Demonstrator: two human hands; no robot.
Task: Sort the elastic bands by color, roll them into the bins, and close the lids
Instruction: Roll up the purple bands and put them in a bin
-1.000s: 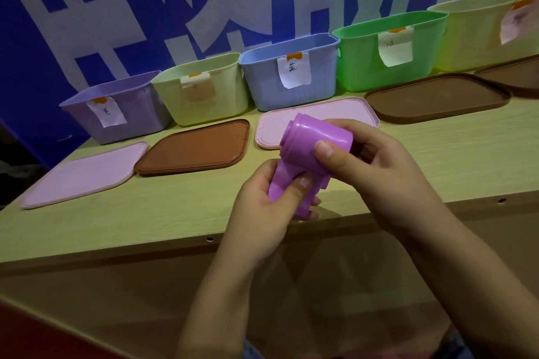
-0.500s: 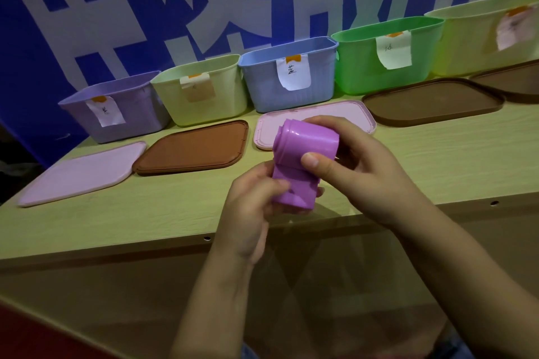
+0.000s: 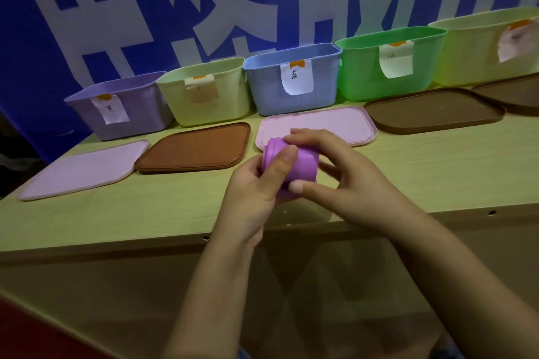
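A purple elastic band [image 3: 302, 165], rolled into a thick cylinder, is held over the table's front part. My left hand [image 3: 256, 192] grips it from the left, thumb across its front. My right hand [image 3: 347, 181] wraps it from the right, fingers over the top and thumb under it. Along the back stand open bins with paper labels: purple [image 3: 137, 114], pale yellow-green [image 3: 230, 96], blue [image 3: 323, 81], green [image 3: 361, 73] and another pale yellow-green [image 3: 472, 52].
Lids lie flat in front of the bins: a pink one [image 3: 81, 169], a brown one [image 3: 195, 148], a pink one [image 3: 347, 125] behind my hands, and two brown ones [image 3: 434, 111] [image 3: 513, 93]. The wooden table [image 3: 437, 169] ends at a front edge below my wrists. A blue banner hangs behind.
The loose tail of the purple band has been wound onto the roll, which is now a compact cylinder. My left thumb has shifted up onto its front, and both hands sit slightly higher.
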